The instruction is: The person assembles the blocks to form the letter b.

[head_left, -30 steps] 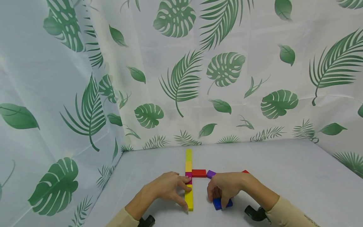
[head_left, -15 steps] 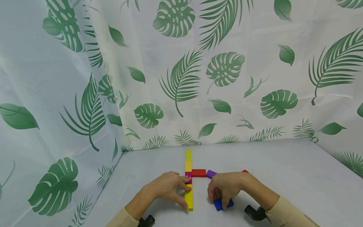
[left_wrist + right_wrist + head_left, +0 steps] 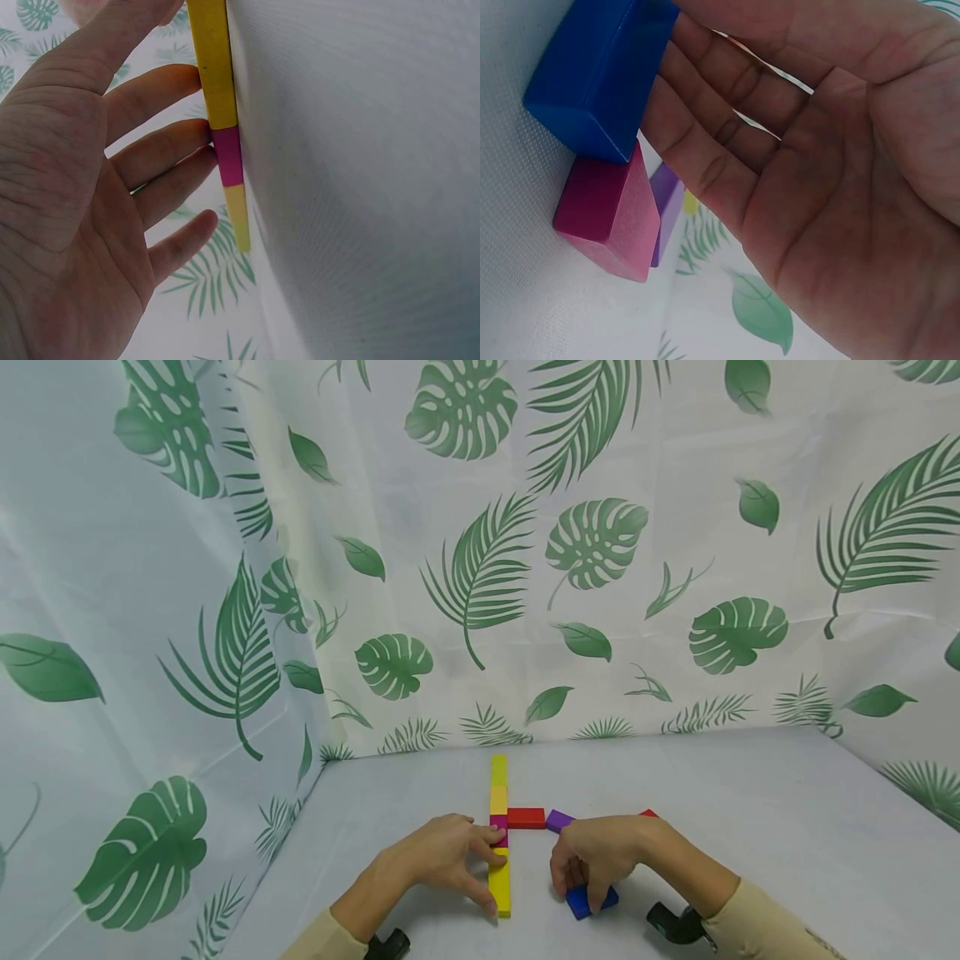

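Observation:
A straight row of blocks runs away from me in the head view: a yellow block [image 3: 499, 893] nearest, then a magenta block [image 3: 494, 841], a light orange block [image 3: 498, 800] and a far yellow block [image 3: 499, 768]. My left hand [image 3: 450, 860] touches the row's left side and top with spread, slightly bent fingers. To the right, my right hand [image 3: 603, 847] pinches a blue block [image 3: 579, 903] between thumb and fingers, low over the table. In the right wrist view a pink block [image 3: 604, 210] lies right at the blue one's end, hidden by the hand from above.
A red block [image 3: 527, 818] extends right from the row, with a tilted purple block [image 3: 558, 821] at its end. Another red block [image 3: 649, 814] peeks out behind my right wrist. Leaf-printed cloth [image 3: 600, 652] rises behind the white table [image 3: 390, 785].
My right hand has shifted slightly right and toward me with the blue block, which has turned a little. My left hand and the row have stayed put.

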`<state>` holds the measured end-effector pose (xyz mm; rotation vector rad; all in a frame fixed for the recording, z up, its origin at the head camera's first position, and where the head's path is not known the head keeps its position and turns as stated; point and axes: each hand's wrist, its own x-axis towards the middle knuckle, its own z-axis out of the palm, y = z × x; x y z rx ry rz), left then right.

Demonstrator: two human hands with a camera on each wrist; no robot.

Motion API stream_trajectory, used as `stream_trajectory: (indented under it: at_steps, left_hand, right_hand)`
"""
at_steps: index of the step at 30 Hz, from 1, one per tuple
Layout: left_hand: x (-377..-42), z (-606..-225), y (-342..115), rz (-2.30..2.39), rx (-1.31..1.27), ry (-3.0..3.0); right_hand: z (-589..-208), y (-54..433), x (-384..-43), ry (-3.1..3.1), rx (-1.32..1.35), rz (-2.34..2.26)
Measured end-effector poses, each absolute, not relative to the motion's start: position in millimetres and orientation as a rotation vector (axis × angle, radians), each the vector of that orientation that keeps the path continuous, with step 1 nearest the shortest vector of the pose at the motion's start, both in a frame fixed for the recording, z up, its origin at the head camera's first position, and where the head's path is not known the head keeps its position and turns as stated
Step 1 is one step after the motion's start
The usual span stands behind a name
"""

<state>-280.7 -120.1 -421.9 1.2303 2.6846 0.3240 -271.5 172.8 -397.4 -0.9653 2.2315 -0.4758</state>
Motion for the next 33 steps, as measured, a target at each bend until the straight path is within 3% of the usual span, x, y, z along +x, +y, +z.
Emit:
stream_trajectory:
  at_steps: [12,33]
  left_hand:
    - [-280.8,-421.1,-119.9,0.319,1.243,2.687]
    - [-280.6,-423.4,-120.7,0.316,1.255,2.701]
  right_hand:
    - [-389.8,167.9,-263.6,2.264,-0.872,-0.482]
    - [-373.8,201.5,-283.7,2.552,-1.114,-0.813]
